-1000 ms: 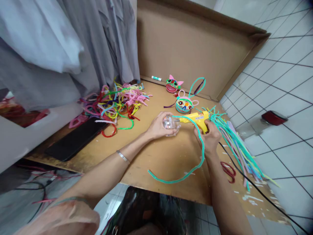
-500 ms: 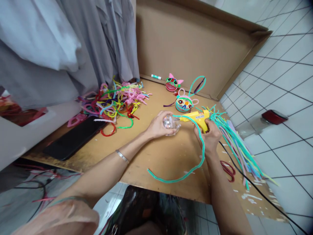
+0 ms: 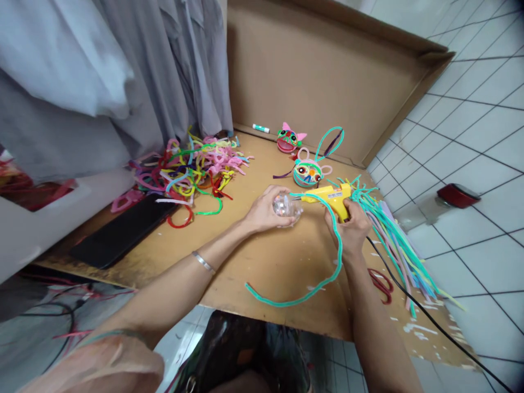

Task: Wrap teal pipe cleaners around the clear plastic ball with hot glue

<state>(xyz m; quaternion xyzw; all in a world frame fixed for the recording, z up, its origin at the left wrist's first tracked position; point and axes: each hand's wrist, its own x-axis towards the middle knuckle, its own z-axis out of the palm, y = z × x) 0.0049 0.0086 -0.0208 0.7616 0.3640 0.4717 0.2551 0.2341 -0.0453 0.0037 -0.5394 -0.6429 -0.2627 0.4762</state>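
Head view: left hand [image 3: 266,210] grips a clear ball [image 3: 282,205]; right hand [image 3: 351,226] grips the glue gun [image 3: 329,196] and a teal pipe cleaner [image 3: 327,273], nozzle touching the ball. Wrapping looks unstarted; 2 finished faces [image 3: 308,173] sit behind.

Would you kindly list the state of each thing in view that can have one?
left hand: closed around the clear ball
clear ball: held just above the board, at the glue gun's nozzle
right hand: gripping the glue gun
glue gun: held, nozzle against the ball, cord attached
teal pipe cleaner: curved, draped over the gun
scissors: lying flat, closed
glue stick: capped, lying down
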